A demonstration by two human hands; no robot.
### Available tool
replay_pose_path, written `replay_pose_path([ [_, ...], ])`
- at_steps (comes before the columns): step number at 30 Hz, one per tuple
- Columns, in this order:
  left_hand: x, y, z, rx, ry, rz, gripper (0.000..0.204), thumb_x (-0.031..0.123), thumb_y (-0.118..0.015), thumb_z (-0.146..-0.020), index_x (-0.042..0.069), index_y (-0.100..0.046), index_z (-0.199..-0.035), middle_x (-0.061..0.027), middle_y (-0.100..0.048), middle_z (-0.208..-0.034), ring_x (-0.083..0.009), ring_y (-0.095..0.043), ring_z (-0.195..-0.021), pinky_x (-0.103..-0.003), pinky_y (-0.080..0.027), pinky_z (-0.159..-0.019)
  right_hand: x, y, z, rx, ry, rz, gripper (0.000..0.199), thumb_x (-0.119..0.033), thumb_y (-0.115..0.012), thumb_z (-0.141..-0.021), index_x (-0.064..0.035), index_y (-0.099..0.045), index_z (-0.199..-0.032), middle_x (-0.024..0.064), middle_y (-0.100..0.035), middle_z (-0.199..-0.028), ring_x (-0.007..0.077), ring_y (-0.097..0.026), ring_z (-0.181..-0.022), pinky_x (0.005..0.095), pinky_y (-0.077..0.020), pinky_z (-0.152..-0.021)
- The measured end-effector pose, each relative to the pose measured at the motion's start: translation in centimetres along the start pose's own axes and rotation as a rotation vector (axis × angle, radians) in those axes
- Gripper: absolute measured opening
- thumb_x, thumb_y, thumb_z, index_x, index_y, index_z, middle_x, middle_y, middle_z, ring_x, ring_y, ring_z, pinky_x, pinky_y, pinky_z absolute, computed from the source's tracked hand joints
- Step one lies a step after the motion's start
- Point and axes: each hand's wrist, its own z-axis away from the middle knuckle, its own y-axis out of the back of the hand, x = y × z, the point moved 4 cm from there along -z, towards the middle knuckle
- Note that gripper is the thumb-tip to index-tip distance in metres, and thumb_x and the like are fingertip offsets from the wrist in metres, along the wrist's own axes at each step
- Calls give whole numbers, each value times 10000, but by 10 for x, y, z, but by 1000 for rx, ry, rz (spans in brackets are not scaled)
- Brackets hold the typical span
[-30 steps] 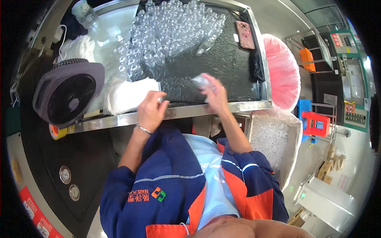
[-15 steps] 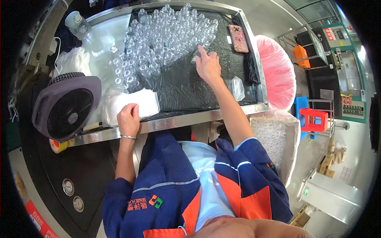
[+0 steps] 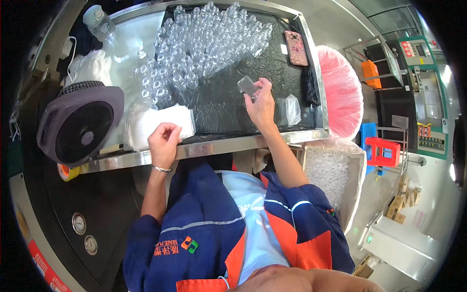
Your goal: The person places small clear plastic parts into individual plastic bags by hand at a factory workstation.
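Observation:
My right hand [image 3: 261,104] is closed round a transparent plastic bottle [image 3: 247,86], lifted over the black plastic sheet [image 3: 219,109] that covers the table. Beyond it, a large heap of similar transparent bottles [image 3: 199,48] spreads over the sheet and onto the pale tabletop at left. At the near edge, my left hand [image 3: 164,141] has thumb and forefinger pressed together against the corner of a stack of thin white plastic bags [image 3: 165,120]. What it pinches, if anything, is too small to make out. A small transparent bag [image 3: 292,110] lies right of my right hand.
A metal rim [image 3: 221,144] frames the table. A black fan [image 3: 82,129] and a lidded bottle [image 3: 97,23] stand at left. A pink phone [image 3: 296,48] lies near the right rim. Outside are a pink bulging sack [image 3: 340,90] and a lined box of transparent pieces [image 3: 331,175].
My right hand has drawn back from the heap toward me, now with a bottle in it. My left hand has shifted slightly right along the bag stack.

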Motion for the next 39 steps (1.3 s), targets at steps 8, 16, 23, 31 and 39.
replay_pose_path([
  [8, 2, -32, 2, -124, 65, 120, 24, -1, -644, -861, -17, -639, -879, -25, -640, -765, -79, -605, -621, -214, -517, -588, -36, 9, 37, -28, 171, -52, 696, -10, -716, -726, 32, -374, -1330, 151, -557, -1074, 257, -585, -856, 363, -496, -767],
  [16, 0, -40, 12, -216, 82, 107, 31, 1, -625, -873, -2, -648, -894, -11, -645, -769, -59, -590, -626, -201, -488, -577, -83, -14, 83, -950, -587, -1296, 525, -230, -603, -941, 11, -415, -1368, 92, -585, -1026, 144, -583, -821, 255, -491, -671],
  [23, 5, -31, 16, -111, -123, 97, 57, -18, -632, -845, 23, -610, -812, -3, -612, -725, -86, -586, -622, -250, -469, -547, -70, -21, 84, -871, -475, -1028, 422, -188, -506, -986, 7, -434, -1353, 63, -584, -1024, 79, -527, -774, 205, -448, -646],
  [31, 37, -91, 49, -478, -782, -285, 150, -48, -678, -699, 26, -624, -818, -125, -625, -794, -308, -621, -691, -357, -494, -585, -82, -22, 91, -780, -484, -1281, 340, -171, -457, -995, -69, -489, -1317, 75, -552, -1183, 129, -556, -1030, 275, -470, -880],
  [39, 22, -28, -4, -110, -395, -580, 201, 50, -704, -762, 68, -603, -935, -117, -606, -962, -329, -623, -779, -398, -503, -623, -4, 27, 63, -21, 154, 193, 269, -30, -596, -790, -32, -649, -1054, 223, -538, -1176, 422, -505, -1082, 470, -414, -935],
])
